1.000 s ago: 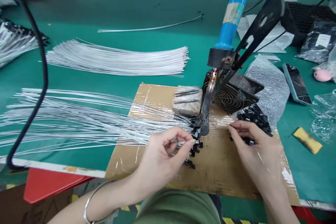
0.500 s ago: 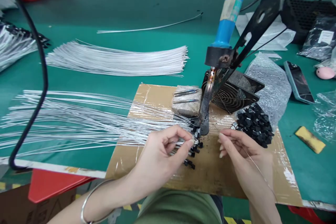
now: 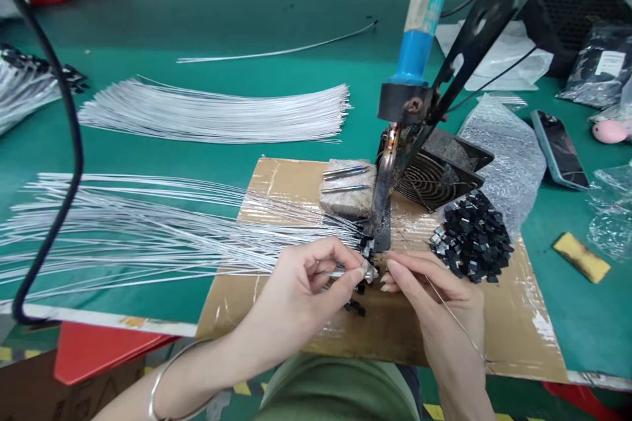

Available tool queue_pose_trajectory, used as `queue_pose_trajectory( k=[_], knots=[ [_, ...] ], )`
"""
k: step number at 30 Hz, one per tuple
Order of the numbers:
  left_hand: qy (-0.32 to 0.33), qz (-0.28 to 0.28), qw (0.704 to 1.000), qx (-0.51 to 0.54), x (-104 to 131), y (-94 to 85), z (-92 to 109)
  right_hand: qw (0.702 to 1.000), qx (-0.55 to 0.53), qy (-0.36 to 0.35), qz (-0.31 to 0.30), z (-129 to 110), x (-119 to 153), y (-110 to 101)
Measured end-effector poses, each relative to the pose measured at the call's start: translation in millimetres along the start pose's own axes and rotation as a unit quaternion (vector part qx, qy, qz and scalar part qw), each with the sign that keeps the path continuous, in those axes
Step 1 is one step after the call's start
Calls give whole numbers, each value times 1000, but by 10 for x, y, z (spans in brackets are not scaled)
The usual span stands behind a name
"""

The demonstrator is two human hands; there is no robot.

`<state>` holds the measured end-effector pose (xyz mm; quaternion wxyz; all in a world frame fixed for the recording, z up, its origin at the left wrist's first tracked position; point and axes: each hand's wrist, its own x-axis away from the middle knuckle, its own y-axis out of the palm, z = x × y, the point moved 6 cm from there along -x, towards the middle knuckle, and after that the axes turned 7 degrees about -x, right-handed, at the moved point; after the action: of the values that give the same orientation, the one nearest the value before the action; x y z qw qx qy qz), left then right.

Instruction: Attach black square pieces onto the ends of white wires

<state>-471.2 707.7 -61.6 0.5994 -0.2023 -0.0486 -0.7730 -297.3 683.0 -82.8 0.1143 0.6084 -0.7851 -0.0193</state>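
Note:
My left hand (image 3: 301,296) pinches the end of a white wire (image 3: 340,271) from the fanned bundle (image 3: 123,230), just in front of the soldering iron's tip (image 3: 381,210). My right hand (image 3: 434,296) is pinched fingertip to fingertip against the left, with a small black part (image 3: 370,271) between them. A thin metal strand (image 3: 454,319) trails over the back of my right hand. Several wire ends with black parts on them (image 3: 356,306) lie under the hands on the cardboard (image 3: 276,184).
The iron's blue handle (image 3: 419,20) hangs on a black arm above a small fan (image 3: 434,174) and a sponge block (image 3: 345,191). A pile of black parts (image 3: 471,237) lies right of the hands. Another wire bundle (image 3: 217,112), a black cable (image 3: 69,145) and a phone (image 3: 557,148) are nearby.
My right hand has left the pile of black parts and moved left until it meets my left hand under the iron's tip. My left hand has stayed put.

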Motion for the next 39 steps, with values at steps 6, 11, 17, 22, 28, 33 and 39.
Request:
queue_pose_trajectory(
  k=[6, 11, 17, 22, 28, 33, 39],
  knots=[
    [4, -23, 1000, 18, -7, 46, 3, 998, -32, 40, -25, 37, 24, 56],
    [5, -23, 999, 34, -11, 63, 10, 996, -46, 65, -43, 54, 46, 115],
    [5, -15, 999, 39, -25, 67, 14, 995, -63, 73, -34, 60, 65, 124],
    [3, -17, 999, 28, -23, 81, -5, 993, -65, 88, -43, 110, 82, 119],
    [-5, -11, 1000, 22, -21, 83, -32, 994, -42, 85, -49, 144, 97, 117],
    [-9, 2, 1000, 21, -23, 83, -14, 998, 67, 12, 8, 41, 168, 64],
    [-1, 22, 1000, -17, -53, 71, -10, 992, 124, -13, 12, -5, 285, 68]
  ],
)
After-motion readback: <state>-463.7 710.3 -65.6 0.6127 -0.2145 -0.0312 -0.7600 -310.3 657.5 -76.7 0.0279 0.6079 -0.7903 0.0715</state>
